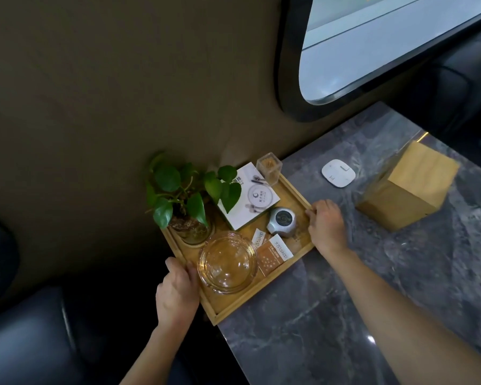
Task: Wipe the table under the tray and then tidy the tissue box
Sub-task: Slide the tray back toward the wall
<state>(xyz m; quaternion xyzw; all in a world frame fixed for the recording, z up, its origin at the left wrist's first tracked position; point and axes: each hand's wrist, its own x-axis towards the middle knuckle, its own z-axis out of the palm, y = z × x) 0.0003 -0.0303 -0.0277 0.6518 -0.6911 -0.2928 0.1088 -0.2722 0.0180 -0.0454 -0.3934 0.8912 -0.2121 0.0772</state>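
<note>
A square wooden tray (pixel 264 294) sits at the left end of the grey marble table (pixel 358 287), against the wall, with its left corner past the table edge. My left hand (pixel 175 293) grips the tray's near-left rim. My right hand (pixel 325 226) grips its right rim. On the tray stand a potted green plant (pixel 186 201), a glass ashtray (pixel 227 262), a white booklet (pixel 250 198), a small silver round device (pixel 282 220), matchboxes (pixel 275 252) and a clear toothpick holder (pixel 270 168). The wooden tissue box (pixel 408 190) stands on the table, to the right of the tray.
A white rounded-square pad (pixel 338 173) lies on the table between the tray and the tissue box. A dark-framed window (pixel 372 51) is in the wall behind. Dark leather seats (pixel 25 337) lie to the left and beyond the table at the right.
</note>
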